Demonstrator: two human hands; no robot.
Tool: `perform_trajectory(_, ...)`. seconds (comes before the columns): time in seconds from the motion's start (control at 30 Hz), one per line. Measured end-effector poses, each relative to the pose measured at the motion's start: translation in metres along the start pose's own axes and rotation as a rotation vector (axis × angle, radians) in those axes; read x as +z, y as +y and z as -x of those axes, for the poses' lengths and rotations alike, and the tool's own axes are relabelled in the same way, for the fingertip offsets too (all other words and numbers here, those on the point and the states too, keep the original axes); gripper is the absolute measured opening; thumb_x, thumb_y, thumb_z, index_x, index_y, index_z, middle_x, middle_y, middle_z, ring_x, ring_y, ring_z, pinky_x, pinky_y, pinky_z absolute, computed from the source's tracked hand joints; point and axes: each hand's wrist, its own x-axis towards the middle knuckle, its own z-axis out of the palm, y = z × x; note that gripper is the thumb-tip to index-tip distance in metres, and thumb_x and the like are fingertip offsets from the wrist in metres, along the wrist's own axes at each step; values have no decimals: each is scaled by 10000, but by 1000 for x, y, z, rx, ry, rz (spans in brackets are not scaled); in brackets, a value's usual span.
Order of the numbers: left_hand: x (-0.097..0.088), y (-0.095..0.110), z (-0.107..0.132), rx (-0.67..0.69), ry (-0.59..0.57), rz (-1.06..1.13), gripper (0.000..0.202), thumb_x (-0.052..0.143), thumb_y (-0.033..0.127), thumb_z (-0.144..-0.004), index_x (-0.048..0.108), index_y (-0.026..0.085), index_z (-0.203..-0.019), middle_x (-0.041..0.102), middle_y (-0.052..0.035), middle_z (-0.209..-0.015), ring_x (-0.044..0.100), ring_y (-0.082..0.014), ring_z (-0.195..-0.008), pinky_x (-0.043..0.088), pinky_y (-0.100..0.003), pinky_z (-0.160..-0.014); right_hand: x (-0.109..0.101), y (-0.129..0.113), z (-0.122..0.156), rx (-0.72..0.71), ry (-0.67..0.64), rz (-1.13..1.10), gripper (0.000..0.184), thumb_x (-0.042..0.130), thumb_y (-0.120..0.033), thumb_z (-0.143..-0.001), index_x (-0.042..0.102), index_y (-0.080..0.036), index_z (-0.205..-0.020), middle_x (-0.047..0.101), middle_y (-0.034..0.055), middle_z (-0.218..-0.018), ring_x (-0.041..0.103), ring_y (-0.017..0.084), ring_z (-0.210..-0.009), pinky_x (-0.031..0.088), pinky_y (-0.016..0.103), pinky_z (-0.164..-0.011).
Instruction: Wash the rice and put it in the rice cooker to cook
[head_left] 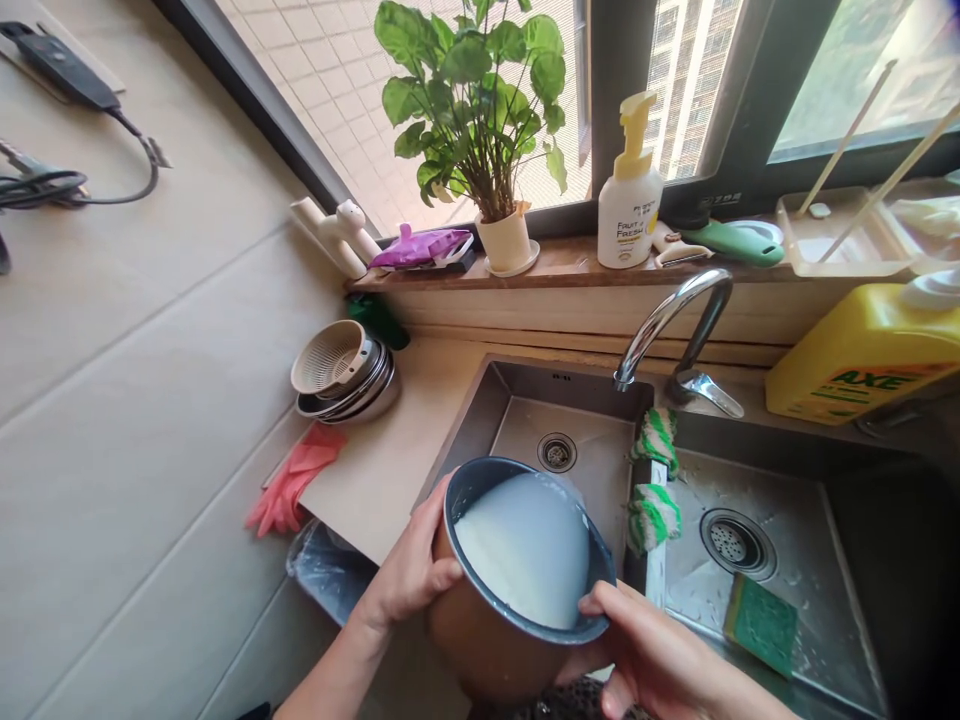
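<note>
Both hands carry a deep rice cooker pot (pixel 480 640), brown outside and dark grey within, over the near edge of the left sink basin. Cloudy white water (pixel 536 530) fills much of it, with a paler layer of what looks like rice (pixel 491 565) showing on the left. The pot is tilted. My left hand (pixel 412 560) clasps its left side, thumb near the rim. On the right, my right hand (pixel 645 640) grips the rim with the thumb, its other fingers partly hidden below.
A double sink (pixel 517 425) with a chrome faucet (pixel 675 320) lies ahead. Green-striped cloths (pixel 655 515) hang on its divider; a sponge (pixel 761 622) sits right. Stacked bowls and a colander (pixel 334 360), pink gloves (pixel 300 475), a yellow AXE bottle (pixel 862 350) and a potted plant (pixel 502 240) surround it.
</note>
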Motion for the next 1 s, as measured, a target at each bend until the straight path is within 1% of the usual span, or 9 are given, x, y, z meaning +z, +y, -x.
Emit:
perform_trajectory(0.2,-3,3,-10,14,-44,-14,1027,463,816,-637,317,138,-1393,401,-174,-1399,365,-400,-1267,296,-467,-1073,-2,-3,0,20,-30,-39,376,606,-473,-707,398,-200,-857,677,81,-790,705,249,-762,444,143,-351)
perform_trajectory(0.33,-5,5,-14,14,-53,-27,1005,470,806,-647,328,135,-1381,473,-171,-1339,382,-387,-1258,289,-466,-1075,0,-5,1,36,-35,-42,370,610,-468,-707,403,-199,-853,677,78,-755,705,239,-749,451,146,-358)
perform_trajectory(0.43,-6,5,-15,7,-67,-34,994,467,800,-656,335,125,-1373,511,-172,-1301,381,-385,-1260,282,-468,-1079,-1,-5,-1,23,-31,-45,399,608,-497,-701,403,-200,-869,683,81,-782,707,244,-745,447,150,-351)
perform_trajectory(0.53,-7,4,-16,-15,-76,-39,984,470,798,-656,353,123,-1363,525,-169,-1288,369,-387,-1269,284,-464,-1079,-4,-3,-2,45,-40,-32,385,560,-503,-748,398,-196,-914,692,94,-753,708,238,-730,449,152,-365)
perform_trajectory(0.67,-8,2,-16,-43,-83,-34,959,471,792,-664,386,122,-1344,548,-163,-1265,376,-384,-1268,299,-454,-1074,-6,-1,0,41,-51,-22,366,490,-496,-812,389,-190,-986,701,121,-740,707,219,-720,428,139,-382)
perform_trajectory(0.83,-8,-3,-15,-66,-94,-16,946,452,792,-676,405,116,-1336,548,-164,-1276,362,-383,-1283,290,-449,-1082,1,-9,7,78,-37,3,436,500,-502,-821,407,-162,-1077,684,81,-679,686,175,-614,460,161,-426)
perform_trajectory(0.93,-9,-5,-15,-78,-101,-30,918,436,784,-694,419,122,-1331,552,-159,-1277,361,-377,-1285,283,-445,-1087,6,-14,10,96,-22,13,454,506,-513,-819,434,-147,-1079,669,73,-677,690,185,-653,446,156,-399)
perform_trajectory(1.0,-10,-5,-15,-81,-107,-37,909,427,781,-702,420,126,-1332,553,-155,-1278,361,-373,-1286,282,-441,-1088,8,-16,11,85,-30,18,455,492,-513,-831,438,-139,-1085,667,73,-680,688,174,-653,445,149,-406)
